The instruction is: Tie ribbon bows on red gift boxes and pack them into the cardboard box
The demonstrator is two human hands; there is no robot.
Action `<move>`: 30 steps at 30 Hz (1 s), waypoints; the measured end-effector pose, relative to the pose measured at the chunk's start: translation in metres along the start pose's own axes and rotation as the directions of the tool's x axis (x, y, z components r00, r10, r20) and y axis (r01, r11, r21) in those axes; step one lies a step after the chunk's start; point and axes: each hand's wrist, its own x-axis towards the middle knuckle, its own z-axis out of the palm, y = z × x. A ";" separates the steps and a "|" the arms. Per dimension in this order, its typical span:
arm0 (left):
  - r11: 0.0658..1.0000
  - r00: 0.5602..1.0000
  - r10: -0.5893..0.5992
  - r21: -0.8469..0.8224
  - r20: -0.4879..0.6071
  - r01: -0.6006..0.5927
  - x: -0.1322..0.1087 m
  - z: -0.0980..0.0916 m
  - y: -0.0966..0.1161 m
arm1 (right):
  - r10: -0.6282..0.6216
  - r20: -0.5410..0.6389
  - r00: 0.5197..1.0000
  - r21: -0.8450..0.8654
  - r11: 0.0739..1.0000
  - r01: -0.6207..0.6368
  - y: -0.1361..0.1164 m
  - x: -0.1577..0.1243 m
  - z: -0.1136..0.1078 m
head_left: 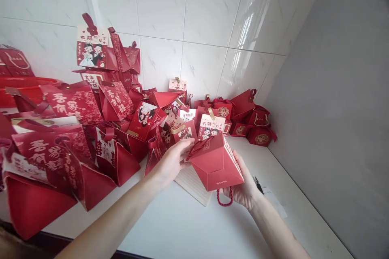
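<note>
Bare forearms (112,214) stretch across a white desk (164,222) to a red gift box (217,166), held up in front of a crowd of festive packages. Cartoon couples and the words "大囍的日子" mark a box atop the stack (92,46) at upper left and another just behind the held one (212,126); flower-patterned boxes (118,101) at left carry "吾家有囍" in white brush-style characters. Print on the held box is too small to read. Smooth folded card makes up most of the pile — peaked, triangular shapes with ribbon loops at left, angular boxes (259,136) with round gold emblems at right — near a glossy red basin (45,83). Plain red and many-sided, the held box turns creased, overlapping flaps to the camera, with a pale printed edge at its right and a twisted dark-red cord (225,203) looping beneath. The right hand (246,192) supports it from the right and below; the left hand (170,164), fingers partly spread, meets its left edge, though whether they grip cannot be told. Below lies a lined notebook (194,190), with a black pen (259,186) beside the right wrist.
</note>
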 end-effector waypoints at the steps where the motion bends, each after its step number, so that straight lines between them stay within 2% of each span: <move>1: 0.998 0.998 -0.010 0.062 0.069 0.006 -0.005 0.000 0.008 | 0.026 0.027 0.999 0.044 0.999 -0.028 -0.001 -0.003 0.001; 3: 0.984 0.989 -0.024 0.177 0.147 -0.003 -0.012 0.003 0.021 | 0.030 0.074 0.997 0.106 0.994 -0.038 -0.002 -0.009 0.003; 8: 0.933 0.981 -0.153 0.346 0.118 0.103 -0.027 0.006 0.041 | 0.030 0.192 0.981 0.152 0.987 -0.059 0.000 -0.017 0.015; 12: 0.904 0.968 -0.217 0.401 0.128 0.150 -0.051 -0.003 0.062 | 0.095 0.276 0.957 0.138 0.981 -0.138 0.013 -0.023 0.036; 14: 0.885 0.968 -0.230 0.434 0.098 0.167 -0.068 -0.013 0.074 | 0.114 0.257 0.960 0.079 0.987 -0.139 0.024 -0.027 0.049; 16: 0.864 0.982 -0.188 0.479 0.016 0.158 -0.085 -0.026 0.085 | 0.061 0.205 0.977 -0.019 0.998 -0.059 0.037 -0.032 0.065; 19: 0.824 0.990 -0.016 0.559 -0.141 0.093 -0.110 -0.051 0.093 | -0.105 0.198 0.975 -0.264 0.952 0.156 0.052 -0.042 0.096; 21: 0.801 0.981 0.108 0.598 -0.160 0.010 -0.129 -0.069 0.097 | -0.202 0.308 0.930 -0.445 0.833 0.329 0.059 -0.048 0.118; 22: 0.791 0.978 0.156 0.611 -0.141 -0.038 -0.141 -0.078 0.099 | -0.241 0.389 0.889 -0.510 0.747 0.426 0.061 -0.050 0.128; 24: 0.777 0.958 0.260 0.616 -0.125 -0.131 -0.168 -0.095 0.107 | -0.302 0.562 0.770 -0.557 0.550 0.622 0.066 -0.051 0.139; 25: 0.780 0.934 0.321 0.603 -0.155 -0.168 -0.185 -0.104 0.113 | -0.328 0.630 0.704 -0.553 0.447 0.703 0.070 -0.049 0.140; 27: 0.809 0.855 0.413 0.558 -0.314 -0.186 -0.219 -0.122 0.126 | -0.346 0.736 0.582 -0.529 0.244 0.813 0.079 -0.039 0.131; 28: 0.834 0.803 0.429 0.523 -0.414 -0.175 -0.237 -0.132 0.132 | -0.337 0.766 0.547 -0.526 0.159 0.835 0.084 -0.032 0.123; 29: 0.858 0.756 0.429 0.486 -0.494 -0.170 -0.255 -0.144 0.138 | -0.318 0.782 0.536 -0.541 0.081 0.837 0.089 -0.024 0.112; 30: 0.876 0.725 0.422 0.449 -0.544 -0.174 -0.273 -0.156 0.142 | -0.293 0.771 0.565 -0.590 0.006 0.807 0.094 -0.016 0.100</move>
